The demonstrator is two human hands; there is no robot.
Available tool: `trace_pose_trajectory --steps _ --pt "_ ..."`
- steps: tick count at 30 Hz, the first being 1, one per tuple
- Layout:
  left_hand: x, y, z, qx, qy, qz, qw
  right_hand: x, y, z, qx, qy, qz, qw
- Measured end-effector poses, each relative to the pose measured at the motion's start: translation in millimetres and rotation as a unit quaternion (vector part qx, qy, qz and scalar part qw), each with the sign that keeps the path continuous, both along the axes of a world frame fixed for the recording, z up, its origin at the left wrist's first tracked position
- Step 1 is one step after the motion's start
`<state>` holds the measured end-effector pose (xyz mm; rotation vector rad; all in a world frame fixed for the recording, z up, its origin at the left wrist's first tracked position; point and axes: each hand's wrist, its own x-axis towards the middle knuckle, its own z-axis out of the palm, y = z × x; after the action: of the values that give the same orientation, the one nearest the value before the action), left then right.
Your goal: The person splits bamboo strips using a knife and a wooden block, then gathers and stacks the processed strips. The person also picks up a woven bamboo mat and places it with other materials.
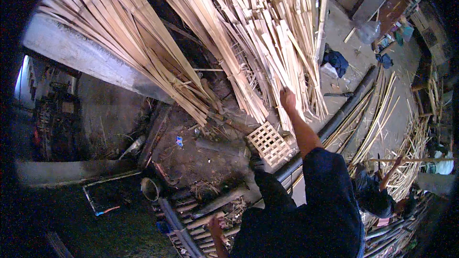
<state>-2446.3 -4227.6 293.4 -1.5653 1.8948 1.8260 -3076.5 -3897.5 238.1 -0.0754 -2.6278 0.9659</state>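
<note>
My right arm reaches forward to a stack of split bamboo strips leaning in the upper middle. There my right hand is closed at the lower part of the pale strips, seemingly round one of them. A small woven bamboo lattice lies just below that hand, near my foot. Down at my left side hangs my left hand, over several bamboo poles on the ground. It is small and dim in the picture, so its fingers do not show clearly.
Tied strip bundles lean over a pale ledge at left. A dark pipe runs diagonally at right, beside loose thin strips. Another person works at the lower right. A blue scrap lies on the dirt floor.
</note>
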Motion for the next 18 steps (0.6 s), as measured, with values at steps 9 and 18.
trace_pose_trajectory --steps 9,18 --pt "13.2 35.8 7.3 0.037 -0.135 -0.017 0.99 -149.1 -47.8 62.2 0.019 -0.073 0.006 0.997" --pt "-9.2 4.7 27.9 0.012 -0.085 -0.044 0.995 -122.1 -45.0 55.4 0.059 -0.032 0.188 0.98"
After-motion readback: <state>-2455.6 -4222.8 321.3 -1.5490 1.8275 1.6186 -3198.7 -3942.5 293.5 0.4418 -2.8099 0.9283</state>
